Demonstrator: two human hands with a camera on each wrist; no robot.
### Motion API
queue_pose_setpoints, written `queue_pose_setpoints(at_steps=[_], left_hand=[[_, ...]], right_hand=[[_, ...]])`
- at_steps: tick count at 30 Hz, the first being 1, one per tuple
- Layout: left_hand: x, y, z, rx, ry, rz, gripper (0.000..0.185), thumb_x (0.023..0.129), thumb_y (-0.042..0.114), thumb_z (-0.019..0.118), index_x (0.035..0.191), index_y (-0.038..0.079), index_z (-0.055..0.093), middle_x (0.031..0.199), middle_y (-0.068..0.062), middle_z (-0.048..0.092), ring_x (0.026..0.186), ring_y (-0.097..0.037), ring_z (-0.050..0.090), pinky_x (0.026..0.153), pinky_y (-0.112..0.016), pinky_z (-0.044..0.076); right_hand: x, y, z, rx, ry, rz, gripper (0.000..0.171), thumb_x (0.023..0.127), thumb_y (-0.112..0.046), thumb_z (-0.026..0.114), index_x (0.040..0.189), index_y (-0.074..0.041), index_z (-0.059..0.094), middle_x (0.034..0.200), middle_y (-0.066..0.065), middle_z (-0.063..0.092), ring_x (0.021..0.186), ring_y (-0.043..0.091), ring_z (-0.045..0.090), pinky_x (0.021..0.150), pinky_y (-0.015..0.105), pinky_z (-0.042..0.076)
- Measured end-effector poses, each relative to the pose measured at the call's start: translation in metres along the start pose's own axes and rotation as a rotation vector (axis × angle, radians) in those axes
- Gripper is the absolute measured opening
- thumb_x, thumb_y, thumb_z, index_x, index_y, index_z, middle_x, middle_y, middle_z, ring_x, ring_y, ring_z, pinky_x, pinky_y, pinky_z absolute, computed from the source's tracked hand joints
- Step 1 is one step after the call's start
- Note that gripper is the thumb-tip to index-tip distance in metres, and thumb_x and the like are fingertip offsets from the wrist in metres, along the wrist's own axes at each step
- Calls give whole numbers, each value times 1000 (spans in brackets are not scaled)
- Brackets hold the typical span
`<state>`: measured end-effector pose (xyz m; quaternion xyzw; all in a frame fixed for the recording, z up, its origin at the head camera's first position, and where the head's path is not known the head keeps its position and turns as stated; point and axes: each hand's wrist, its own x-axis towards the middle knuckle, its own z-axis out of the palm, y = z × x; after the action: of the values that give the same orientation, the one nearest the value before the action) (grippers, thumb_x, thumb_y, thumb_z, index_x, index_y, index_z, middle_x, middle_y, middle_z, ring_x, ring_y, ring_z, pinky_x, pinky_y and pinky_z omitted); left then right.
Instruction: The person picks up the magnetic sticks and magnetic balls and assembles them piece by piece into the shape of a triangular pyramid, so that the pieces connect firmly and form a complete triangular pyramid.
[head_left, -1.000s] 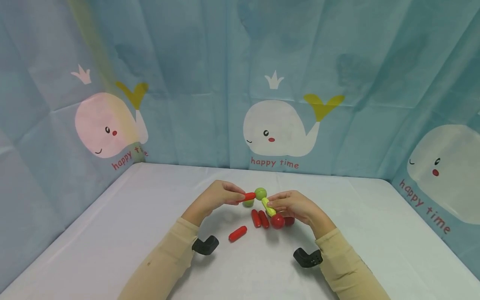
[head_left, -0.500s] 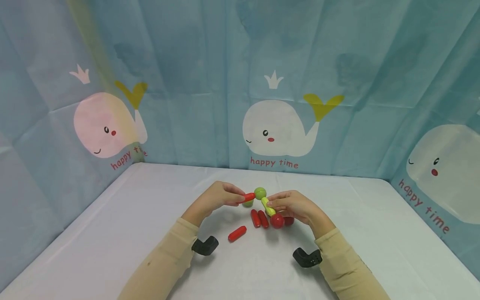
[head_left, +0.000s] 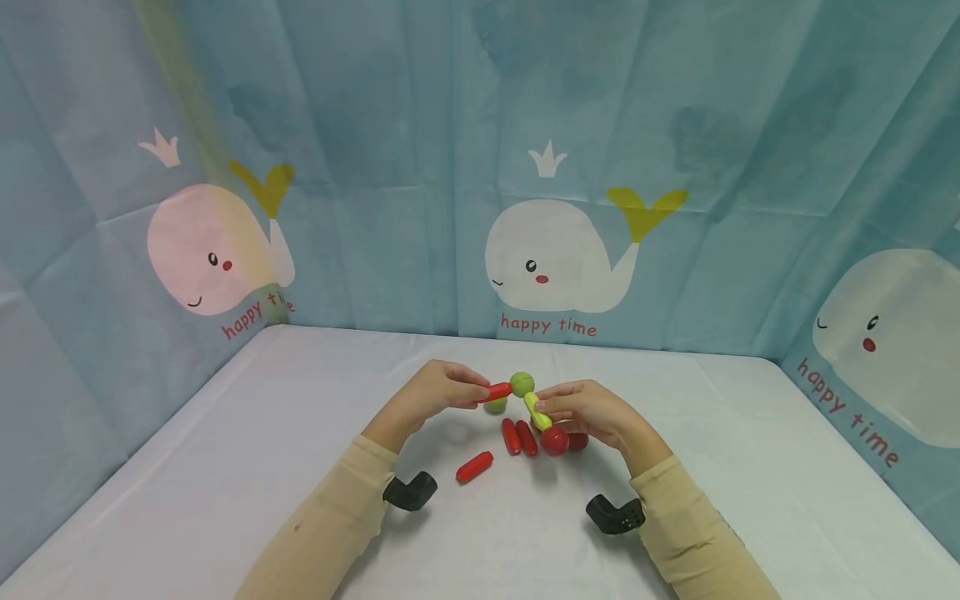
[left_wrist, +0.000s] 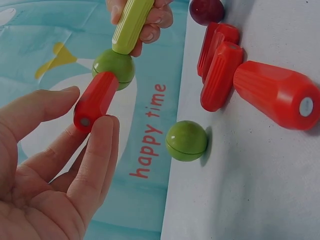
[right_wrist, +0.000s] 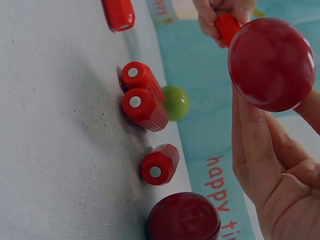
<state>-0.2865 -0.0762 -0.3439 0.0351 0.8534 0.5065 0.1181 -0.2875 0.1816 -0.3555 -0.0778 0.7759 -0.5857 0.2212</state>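
My left hand (head_left: 442,387) pinches a short red ridged rod (left_wrist: 97,97) between thumb and fingers. The rod's far end meets a green ball (head_left: 522,384). From that ball a yellow-green rod (head_left: 536,410) slants down toward me, and a glossy red ball (right_wrist: 272,65) sits at its near end. My right hand (head_left: 588,408) pinches the yellow-green rod, which is hidden behind the red ball in the right wrist view. These pieces hang above the table as one bent chain. A pale metal disc shows on the held red rod's free end in the left wrist view.
On the white table (head_left: 450,542) below lie several red rods (head_left: 475,467), two of them side by side. A second green ball (left_wrist: 186,141) rests behind them, and another dark red ball (right_wrist: 182,217) near my right hand. A blue whale-print curtain (head_left: 375,250) stands behind.
The green ball and the held red rod have shifted very slightly up and to the right. Both hands keep the same grip, and the pieces on the table stay put.
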Motion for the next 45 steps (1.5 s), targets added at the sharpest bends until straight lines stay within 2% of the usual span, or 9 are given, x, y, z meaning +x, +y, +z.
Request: queue_pose_setpoints(at_steps=[10, 17, 20, 25, 31, 35, 38, 45], left_hand=[[2, -3, -1, -61, -19, 19, 27, 91, 32, 69, 110, 14, 74, 110, -3, 73, 100, -24, 70, 104, -56, 44], [6, -6, -2, -160, 94, 7, 33, 92, 36, 67, 115, 12, 71, 114, -8, 72, 106, -24, 71, 110, -66, 35], [12, -8, -2, -181, 122, 6, 35, 92, 36, 68, 117, 11, 70, 118, -9, 71, 108, -25, 70, 111, -60, 39], [26, -14, -1, -180, 131, 0, 32, 93, 29, 69, 117, 9, 69, 121, -10, 69, 111, -26, 68, 105, -48, 49], [44, -18, 2, -103, 117, -33, 31, 91, 25, 71, 117, 8, 70, 122, -10, 68, 108, -25, 68, 103, -44, 51], [53, -20, 5, -54, 75, -30, 31, 90, 23, 72, 118, 9, 70, 123, -9, 67, 105, -22, 67, 102, -41, 52], [58, -21, 8, -39, 36, -22, 30, 91, 20, 71, 119, 9, 70, 121, -9, 68, 104, -21, 67, 97, -36, 55], [67, -22, 17, 54, -18, -66, 26, 88, 22, 74, 113, 14, 72, 117, -6, 70, 99, -20, 67, 91, -34, 58]], right_hand=[[0, -1, -1, 6, 3, -6, 44, 95, -22, 64, 129, 5, 61, 100, 0, 73, 94, 14, 68, 87, 30, 58], [1, 0, -2, 1, 16, -10, 44, 94, -23, 65, 129, 5, 61, 100, -1, 72, 95, 14, 67, 88, 31, 57], [2, 0, -4, 3, 29, -8, 44, 94, -23, 65, 129, 5, 62, 100, -1, 72, 95, 14, 67, 87, 31, 57], [3, 1, -8, -2, 44, -5, 45, 94, -24, 65, 129, 4, 62, 102, 0, 72, 95, 14, 67, 87, 31, 57], [2, 3, -12, -2, 48, -2, 46, 94, -25, 66, 130, 4, 61, 102, 0, 72, 95, 13, 68, 88, 31, 57], [2, 3, -14, 14, 41, -4, 46, 94, -23, 65, 130, 5, 61, 99, -1, 72, 94, 12, 68, 86, 29, 56], [1, 4, -15, 28, 38, -8, 45, 94, -22, 65, 129, 6, 61, 97, -2, 73, 92, 12, 68, 83, 28, 56], [1, 5, -16, 22, 51, -7, 45, 94, -23, 66, 128, 5, 61, 97, -2, 74, 92, 12, 68, 83, 28, 56]])
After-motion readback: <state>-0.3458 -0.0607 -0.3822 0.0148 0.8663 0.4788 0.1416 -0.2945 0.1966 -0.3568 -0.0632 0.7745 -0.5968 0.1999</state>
